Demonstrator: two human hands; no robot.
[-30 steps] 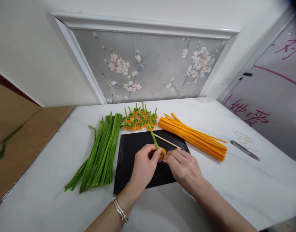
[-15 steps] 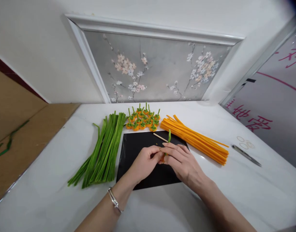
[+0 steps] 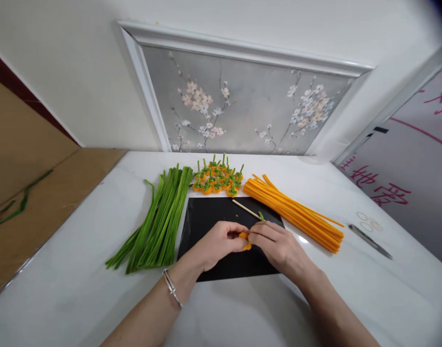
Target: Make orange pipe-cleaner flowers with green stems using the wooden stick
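Note:
Above a black mat both hands meet at a small orange pipe-cleaner piece with a green stem. My left hand pinches its orange part between thumb and fingers. From the other side my right hand closes on it, and the tip of the green pipe cleaner sticks up behind the fingers. The fingers hide most of the piece. A thin pale stick lies on the mat just beyond the hands.
Several finished orange-and-green pieces stand behind the mat. Green pipe cleaners lie left, orange pipe cleaners right. Farther right are tweezers and clear rings. Brown cardboard borders the left side of the white table.
The orange piece has turned in the fingers, so more of its orange shows. Its green stem now leans lower behind my right hand. The camera view has shifted slightly.

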